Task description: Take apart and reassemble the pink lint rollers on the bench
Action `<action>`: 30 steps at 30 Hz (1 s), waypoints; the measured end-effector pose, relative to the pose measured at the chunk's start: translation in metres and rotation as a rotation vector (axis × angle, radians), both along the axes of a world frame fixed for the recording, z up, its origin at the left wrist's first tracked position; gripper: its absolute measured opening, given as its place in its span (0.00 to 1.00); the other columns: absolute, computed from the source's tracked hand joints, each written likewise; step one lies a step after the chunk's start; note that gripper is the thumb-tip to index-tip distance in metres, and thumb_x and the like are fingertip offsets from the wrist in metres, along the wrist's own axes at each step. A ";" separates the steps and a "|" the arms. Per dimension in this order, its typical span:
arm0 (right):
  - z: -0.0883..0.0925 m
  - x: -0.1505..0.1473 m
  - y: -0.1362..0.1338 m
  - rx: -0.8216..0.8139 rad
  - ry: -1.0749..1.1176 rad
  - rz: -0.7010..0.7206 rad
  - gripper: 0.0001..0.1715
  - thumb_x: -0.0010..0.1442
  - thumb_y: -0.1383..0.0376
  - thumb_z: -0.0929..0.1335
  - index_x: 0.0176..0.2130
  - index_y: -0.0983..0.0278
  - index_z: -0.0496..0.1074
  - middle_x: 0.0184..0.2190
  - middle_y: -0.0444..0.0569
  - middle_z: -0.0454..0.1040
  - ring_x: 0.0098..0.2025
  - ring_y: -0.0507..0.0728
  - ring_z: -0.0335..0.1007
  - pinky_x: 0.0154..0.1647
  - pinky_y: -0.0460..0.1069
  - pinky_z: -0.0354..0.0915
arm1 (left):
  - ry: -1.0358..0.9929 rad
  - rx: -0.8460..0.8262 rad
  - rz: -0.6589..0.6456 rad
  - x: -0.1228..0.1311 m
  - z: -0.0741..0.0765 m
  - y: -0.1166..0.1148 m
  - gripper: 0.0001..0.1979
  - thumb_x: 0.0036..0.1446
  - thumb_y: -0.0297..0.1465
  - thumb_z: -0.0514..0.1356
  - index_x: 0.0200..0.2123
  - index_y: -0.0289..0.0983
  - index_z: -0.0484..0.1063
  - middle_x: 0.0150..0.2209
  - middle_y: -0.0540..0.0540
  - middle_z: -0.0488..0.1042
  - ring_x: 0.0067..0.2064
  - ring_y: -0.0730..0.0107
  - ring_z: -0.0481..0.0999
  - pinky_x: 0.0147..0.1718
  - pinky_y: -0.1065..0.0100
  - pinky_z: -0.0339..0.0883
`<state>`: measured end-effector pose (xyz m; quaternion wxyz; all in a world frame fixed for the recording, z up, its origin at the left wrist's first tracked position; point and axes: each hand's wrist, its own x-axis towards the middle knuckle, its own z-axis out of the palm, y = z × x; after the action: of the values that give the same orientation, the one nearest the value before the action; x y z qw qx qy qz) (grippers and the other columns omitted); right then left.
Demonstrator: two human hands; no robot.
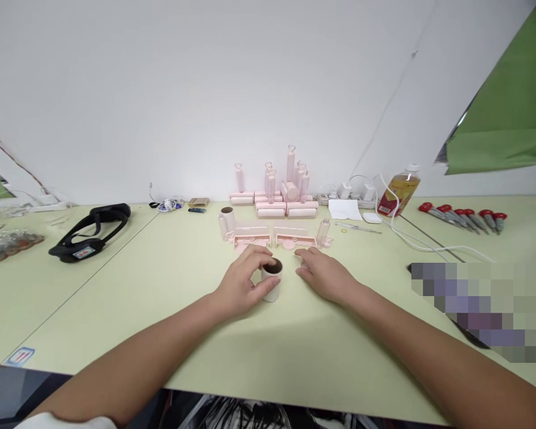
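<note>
My left hand (pixel 245 280) is closed around a white lint roller refill (pixel 271 291) standing upright on the table, its dark hollow core facing up. The thumb presses the near side, and fingers lie at the rim. To the right of the roll, my right hand (pixel 324 273) rests low over the table with curled fingers; something small and pale shows between thumb and fingers, too hidden to name. Just beyond the hands lie two open pink lint roller casings (pixel 252 241) (pixel 296 241). Clear handles (pixel 323 231) (pixel 224 227) and another refill roll (pixel 227 218) stand beside them.
Several pink lint rollers (pixel 270 210) with upright handles are grouped by the wall. On the right are a drink bottle (pixel 399 190), white cables (pixel 395 223), tweezers (pixel 360 227) and red-capped tools (pixel 462 216). A black headset strap (pixel 92 232) lies left.
</note>
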<state>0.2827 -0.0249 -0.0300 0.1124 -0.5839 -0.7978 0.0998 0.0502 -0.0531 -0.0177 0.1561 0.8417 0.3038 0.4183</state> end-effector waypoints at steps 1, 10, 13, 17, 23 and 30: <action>0.000 0.001 0.001 -0.004 -0.009 0.006 0.22 0.63 0.62 0.60 0.56 0.64 0.65 0.49 0.56 0.69 0.46 0.62 0.69 0.38 0.50 0.59 | -0.005 -0.055 0.008 0.001 -0.001 0.001 0.16 0.57 0.32 0.60 0.49 0.39 0.65 0.47 0.42 0.69 0.47 0.65 0.70 0.46 0.63 0.66; 0.007 0.007 0.000 -0.023 -0.037 0.014 0.06 0.56 0.65 0.63 0.33 0.63 0.69 0.35 0.51 0.69 0.33 0.56 0.67 0.33 0.49 0.57 | 0.077 -0.471 0.001 0.004 -0.007 -0.002 0.38 0.54 0.38 0.63 0.64 0.42 0.49 0.48 0.43 0.72 0.45 0.62 0.73 0.45 0.61 0.68; 0.009 0.008 -0.002 0.005 0.039 0.024 0.02 0.54 0.66 0.63 0.30 0.62 0.65 0.32 0.48 0.69 0.31 0.55 0.65 0.30 0.48 0.56 | 0.112 -0.443 0.040 0.004 -0.006 -0.001 0.37 0.53 0.41 0.63 0.63 0.42 0.52 0.47 0.43 0.72 0.44 0.61 0.73 0.43 0.61 0.68; 0.011 0.007 -0.005 -0.022 0.177 -0.008 0.06 0.53 0.65 0.63 0.26 0.61 0.60 0.26 0.44 0.68 0.26 0.53 0.61 0.25 0.47 0.53 | 0.120 -0.419 0.067 0.003 -0.004 -0.002 0.37 0.52 0.41 0.64 0.62 0.42 0.53 0.47 0.44 0.72 0.46 0.61 0.72 0.44 0.60 0.67; 0.014 -0.004 -0.016 -0.044 0.648 0.022 0.10 0.55 0.60 0.67 0.27 0.62 0.63 0.35 0.47 0.75 0.32 0.54 0.68 0.32 0.49 0.62 | 0.148 -0.313 0.083 0.002 -0.002 -0.003 0.31 0.52 0.41 0.64 0.58 0.41 0.59 0.52 0.42 0.72 0.50 0.58 0.72 0.47 0.60 0.66; 0.017 -0.018 -0.038 0.064 0.963 0.101 0.12 0.56 0.61 0.69 0.26 0.62 0.63 0.43 0.55 0.76 0.54 0.63 0.68 0.45 0.53 0.66 | 0.204 -0.212 0.065 0.006 0.000 -0.005 0.25 0.52 0.39 0.63 0.53 0.41 0.65 0.48 0.45 0.74 0.48 0.59 0.73 0.47 0.60 0.65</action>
<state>0.2645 -0.0625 -0.0131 0.4817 -0.4281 -0.6851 0.3396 0.0560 -0.0585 -0.0175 0.1987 0.8482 0.3878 0.3012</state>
